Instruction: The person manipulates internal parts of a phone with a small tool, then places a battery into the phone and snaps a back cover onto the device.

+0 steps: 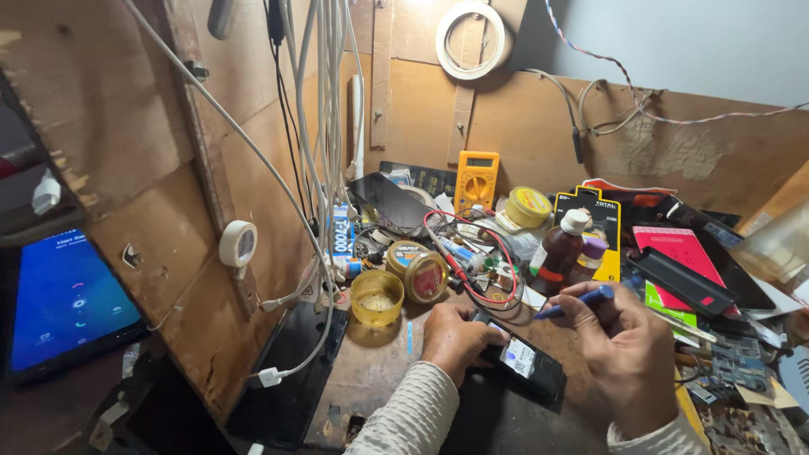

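Yellow tub holding amber residue, lidded tin beside; brown bottle behind. Left hand grips opened phone; right hand pinches blue tool; red leads between

Yellow multimeter, brown bottle

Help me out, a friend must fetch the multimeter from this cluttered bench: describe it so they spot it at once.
Start at the brown wooden back wall behind the workbench. Below the white tape roll hanging high on that wall, a multimeter stands upright against the boards. It is the only orange-yellow box with a small screen above a round dial; the round yellow tin beside it has neither.
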